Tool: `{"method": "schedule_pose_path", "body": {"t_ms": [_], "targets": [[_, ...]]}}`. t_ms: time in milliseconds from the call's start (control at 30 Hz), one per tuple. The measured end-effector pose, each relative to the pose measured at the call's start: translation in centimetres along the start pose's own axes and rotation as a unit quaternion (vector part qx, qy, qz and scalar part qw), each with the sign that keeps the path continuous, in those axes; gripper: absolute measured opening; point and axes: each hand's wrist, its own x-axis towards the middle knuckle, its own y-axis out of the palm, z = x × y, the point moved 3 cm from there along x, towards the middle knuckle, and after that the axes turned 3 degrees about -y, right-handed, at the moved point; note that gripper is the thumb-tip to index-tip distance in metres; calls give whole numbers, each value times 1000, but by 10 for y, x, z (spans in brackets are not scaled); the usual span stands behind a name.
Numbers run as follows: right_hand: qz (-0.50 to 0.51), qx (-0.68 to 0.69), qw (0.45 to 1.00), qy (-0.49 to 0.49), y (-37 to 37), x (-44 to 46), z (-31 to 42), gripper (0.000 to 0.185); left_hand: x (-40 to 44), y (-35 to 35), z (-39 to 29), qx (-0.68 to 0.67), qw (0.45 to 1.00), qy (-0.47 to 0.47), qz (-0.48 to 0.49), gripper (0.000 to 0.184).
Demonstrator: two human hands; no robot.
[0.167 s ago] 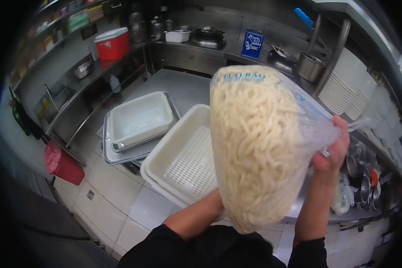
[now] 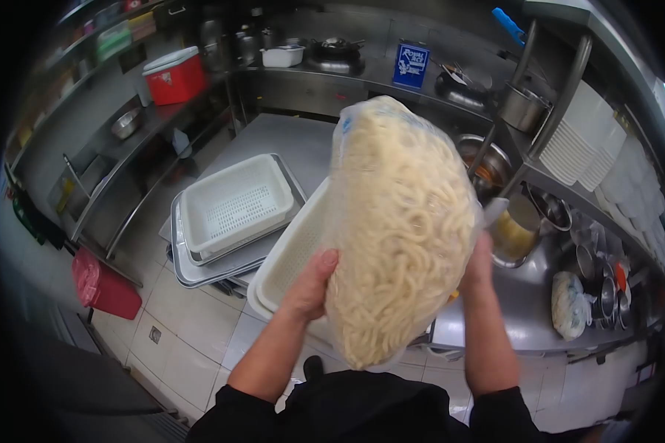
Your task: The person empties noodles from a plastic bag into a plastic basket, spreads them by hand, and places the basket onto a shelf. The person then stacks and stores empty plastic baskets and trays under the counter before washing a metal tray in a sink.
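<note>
A large clear plastic bag of thick pale noodles (image 2: 399,236) is held up in front of me, filling the middle of the head view. On its left side my left hand (image 2: 312,284) grips it, the thumb lying against the plastic and the other fingers hidden behind. My right hand (image 2: 480,260) holds the bag's right side, its fingers mostly out of sight behind it. Partly covered by the bag, a large white perforated basket (image 2: 284,258) stands just beyond my left hand.
A smaller white perforated basket (image 2: 236,198) rests on metal trays (image 2: 199,275) to the left. On the right are a steel counter (image 2: 510,317), a bag with pale contents (image 2: 569,306) and stacked white plates (image 2: 580,140). A red bin (image 2: 103,284) stands on the floor.
My right hand has moved down from the bag's gathered neck to its side. The bag has turned and shifted slightly left, and my left hand now shows at its left edge.
</note>
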Motion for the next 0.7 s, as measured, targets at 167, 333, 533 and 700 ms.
{"method": "schedule_pose_path", "body": {"t_ms": [167,333,533,700], "targets": [[91,213,965,122,55,-22,-60,61,11,-55,-21,226,971,9,-79,85],[-52,-31,962,268,-1,-3,-147,64,27,-94,-14,491,859,-43,-136,87],[36,-678,714,-170,27,-36,-97,73,-29,-57,13,798,598,72,19,80],[-5,-710,695,-113,32,77,-122,66,-15,-51,16,837,503,191,96,33]]}}
